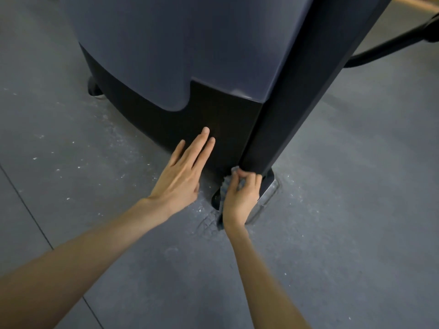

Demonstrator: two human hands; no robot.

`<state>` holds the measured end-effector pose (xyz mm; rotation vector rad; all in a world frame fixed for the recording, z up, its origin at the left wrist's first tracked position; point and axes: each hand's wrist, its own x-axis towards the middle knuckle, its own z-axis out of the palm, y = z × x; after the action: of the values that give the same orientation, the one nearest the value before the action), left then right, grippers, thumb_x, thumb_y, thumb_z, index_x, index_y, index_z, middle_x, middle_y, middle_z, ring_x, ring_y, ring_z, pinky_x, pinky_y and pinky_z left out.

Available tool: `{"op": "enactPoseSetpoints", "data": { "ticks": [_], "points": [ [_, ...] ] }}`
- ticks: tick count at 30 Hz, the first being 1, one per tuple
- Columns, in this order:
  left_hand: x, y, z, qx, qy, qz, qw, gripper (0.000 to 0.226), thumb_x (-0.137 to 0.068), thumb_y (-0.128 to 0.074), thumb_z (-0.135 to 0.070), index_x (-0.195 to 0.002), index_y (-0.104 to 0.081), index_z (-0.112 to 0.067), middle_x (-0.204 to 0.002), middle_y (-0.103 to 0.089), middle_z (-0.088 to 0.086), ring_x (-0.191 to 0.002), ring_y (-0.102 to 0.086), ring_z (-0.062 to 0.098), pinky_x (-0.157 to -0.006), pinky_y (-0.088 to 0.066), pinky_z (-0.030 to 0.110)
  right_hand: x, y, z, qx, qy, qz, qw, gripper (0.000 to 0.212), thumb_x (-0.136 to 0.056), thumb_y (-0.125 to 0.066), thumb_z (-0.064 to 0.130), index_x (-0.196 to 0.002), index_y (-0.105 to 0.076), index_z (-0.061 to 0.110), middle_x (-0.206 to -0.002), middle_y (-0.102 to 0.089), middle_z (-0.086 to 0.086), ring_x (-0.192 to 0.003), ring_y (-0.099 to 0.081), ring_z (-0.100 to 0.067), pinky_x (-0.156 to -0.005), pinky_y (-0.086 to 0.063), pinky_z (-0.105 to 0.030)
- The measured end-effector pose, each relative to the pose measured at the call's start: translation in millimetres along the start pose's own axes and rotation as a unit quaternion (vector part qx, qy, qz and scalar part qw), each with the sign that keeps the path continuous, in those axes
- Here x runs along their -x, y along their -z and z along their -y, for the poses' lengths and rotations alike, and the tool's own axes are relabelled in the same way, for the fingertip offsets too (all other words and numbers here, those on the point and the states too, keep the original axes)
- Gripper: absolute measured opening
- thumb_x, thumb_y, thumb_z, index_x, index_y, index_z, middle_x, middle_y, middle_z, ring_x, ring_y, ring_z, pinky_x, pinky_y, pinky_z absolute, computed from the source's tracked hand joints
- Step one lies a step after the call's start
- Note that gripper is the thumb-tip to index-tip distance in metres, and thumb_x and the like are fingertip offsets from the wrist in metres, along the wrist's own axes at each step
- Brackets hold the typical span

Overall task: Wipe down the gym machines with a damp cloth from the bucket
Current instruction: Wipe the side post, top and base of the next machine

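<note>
A gym machine's shroud (pixel 180 55) fills the upper frame, grey-blue above and black at the base. My left hand (pixel 184 172) lies flat with straight fingers on the black lower panel. My right hand (pixel 241 193) grips a bunched grey cloth (pixel 226 184) with curled fingers and holds it against the bottom corner edge of the shroud, just above the floor. Most of the cloth is hidden under that hand. No bucket is in view.
The machine stands on a grey rubber floor (pixel 344 198) speckled with white dust. A metal foot plate (pixel 267 198) sits under the corner by my right hand, another foot (pixel 95 90) at the left. A black curved tube (pixel 389 47) extends off to the upper right.
</note>
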<state>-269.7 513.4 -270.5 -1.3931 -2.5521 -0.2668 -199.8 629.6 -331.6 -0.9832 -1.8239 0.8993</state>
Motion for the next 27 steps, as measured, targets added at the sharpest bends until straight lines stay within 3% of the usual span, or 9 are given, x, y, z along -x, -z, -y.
{"op": "enactPoseSetpoints", "data": {
  "ticks": [2, 6, 9, 11, 14, 18, 20, 23, 27],
  "points": [
    [0, -1, 2, 0.024, 0.005, 0.004, 1.0, 0.108, -0.067, -0.074, 0.001, -0.152, -0.007, -0.005, -0.16, 0.007, 0.011, -0.146, -0.014, 0.023, -0.118, -0.017, 0.042, -16, 6, 35, -0.075, 0.018, -0.06, 0.995, 0.005, -0.09, -0.064, 0.008, -0.088, -0.061, 0.005, -0.095, -0.053, 0.0, -0.087, -0.052, 0.013, -0.079, -0.038, -0.002],
    [-1, -6, 0, 0.066, 0.014, -0.007, 0.998, 0.107, -0.066, -0.073, 0.007, -0.151, -0.009, -0.006, -0.159, 0.009, 0.008, -0.146, -0.006, 0.02, -0.117, -0.013, 0.038, -41, 13, 67, -0.132, 0.112, -0.138, 0.975, 0.005, -0.089, -0.063, 0.004, -0.089, -0.06, 0.001, -0.096, -0.045, 0.005, -0.09, -0.053, 0.011, -0.084, -0.039, -0.002],
    [-2, -9, 0, 0.066, 0.014, -0.006, 0.998, 0.103, -0.069, -0.071, 0.006, -0.152, -0.01, -0.006, -0.16, 0.008, 0.007, -0.147, -0.006, 0.02, -0.117, -0.015, 0.038, -31, 4, 46, -0.083, 0.1, -0.09, 0.987, 0.008, -0.09, -0.062, 0.006, -0.092, -0.059, -0.002, -0.101, -0.043, 0.001, -0.09, -0.049, 0.004, -0.084, -0.038, 0.0],
    [-2, -9, 2, 0.062, 0.013, -0.008, 0.998, 0.101, -0.071, -0.071, 0.003, -0.152, -0.01, -0.007, -0.16, 0.007, 0.008, -0.147, -0.008, 0.02, -0.117, -0.016, 0.038, -17, -1, 23, -0.056, 0.062, -0.038, 0.996, 0.004, -0.09, -0.06, -0.001, -0.092, -0.059, -0.004, -0.105, -0.046, -0.009, -0.092, -0.046, 0.011, -0.084, -0.033, 0.005],
    [-3, -8, 2, 0.052, 0.012, -0.012, 0.998, 0.1, -0.072, -0.071, 0.001, -0.152, -0.011, -0.006, -0.16, 0.006, 0.009, -0.146, -0.01, 0.021, -0.117, -0.018, 0.04, -1, -6, -5, -0.017, 0.031, -0.001, 0.999, 0.004, -0.088, -0.061, -0.006, -0.09, -0.058, -0.003, -0.105, -0.049, -0.016, -0.082, -0.041, 0.007, -0.075, -0.03, 0.008],
    [-1, -11, -7, 0.048, 0.027, -0.016, 0.998, 0.1, -0.073, -0.07, -0.001, -0.151, -0.008, -0.004, -0.159, 0.007, 0.014, -0.147, -0.009, 0.027, -0.118, -0.02, 0.042, 8, -8, -26, 0.03, 0.035, 0.051, 0.998, 0.008, -0.088, -0.061, -0.007, -0.089, -0.059, 0.001, -0.104, -0.049, -0.011, -0.079, -0.041, 0.0, -0.072, -0.036, -0.009],
    [0, -12, -11, 0.058, 0.039, -0.02, 0.997, 0.102, -0.073, -0.07, -0.001, -0.151, -0.006, -0.003, -0.158, 0.009, 0.018, -0.146, -0.01, 0.03, -0.118, -0.018, 0.043, 7, -1, -42, 0.072, 0.057, 0.119, 0.989, 0.011, -0.089, -0.059, -0.006, -0.095, -0.061, 0.002, -0.106, -0.049, -0.008, -0.079, -0.042, -0.004, -0.07, -0.035, -0.015],
    [0, -16, -16, 0.061, 0.033, -0.023, 0.997, 0.101, -0.072, -0.069, 0.0, -0.151, -0.006, -0.002, -0.157, 0.008, 0.019, -0.146, -0.011, 0.031, -0.118, -0.02, 0.045, 6, 12, -74, 0.17, 0.111, 0.234, 0.951, 0.024, -0.089, -0.058, -0.003, -0.11, -0.063, 0.007, -0.111, -0.049, -0.006, -0.089, -0.053, -0.026, -0.072, -0.046, -0.032],
    [2, -25, -22, 0.067, 0.015, -0.002, 0.998, 0.099, -0.073, -0.067, 0.0, -0.151, -0.006, -0.003, -0.158, 0.009, 0.016, -0.146, -0.012, 0.027, -0.117, -0.021, 0.044, -5, 27, -104, 0.251, 0.157, 0.267, 0.917, 0.036, -0.086, -0.059, -0.006, -0.119, -0.061, 0.01, -0.117, -0.05, -0.008, -0.099, -0.051, -0.03, -0.08, -0.052, -0.041]
  ]
}}
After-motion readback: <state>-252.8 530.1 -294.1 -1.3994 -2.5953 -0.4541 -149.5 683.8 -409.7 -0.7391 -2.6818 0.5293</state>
